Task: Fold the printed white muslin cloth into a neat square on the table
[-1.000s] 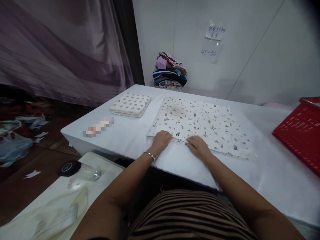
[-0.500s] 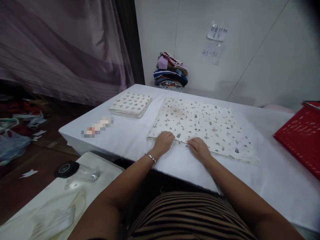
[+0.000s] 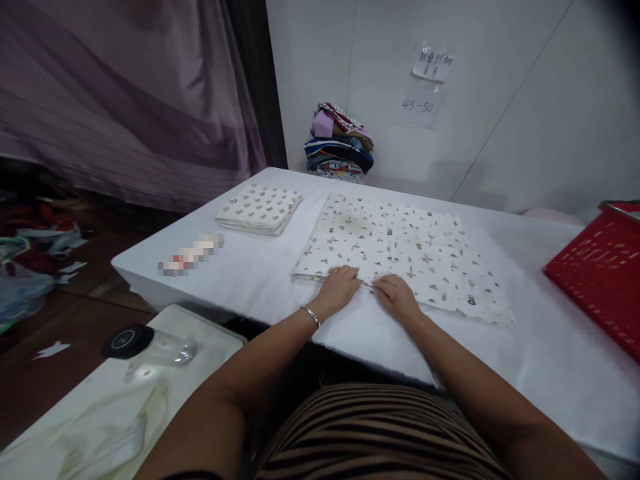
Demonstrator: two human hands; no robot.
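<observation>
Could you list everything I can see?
Table: 1, white, centre
Printed cloth: 1, white patterned, on table
Folded cloth: 1, white patterned, table's left
Pixelated patch: 1, pale, table's left
Basket: 1, red, right
Fabric stack: 1, multicoloured, behind table
Unclear item: 1, pink, behind table
Signs: 2, pale, on wall
Curtain: 1, purple, upper left
Side table: 1, cream, lower left
Jar: 1, clear, black lid, on side table
Plastic bag: 1, translucent, side table
Floor clutter: uncountable, mixed, left
Striped top: 1, brown-black, bottom
Left hand: 1, bare, silver bracelet, at printed cloth
Right hand: 1, bare, at printed cloth
</observation>
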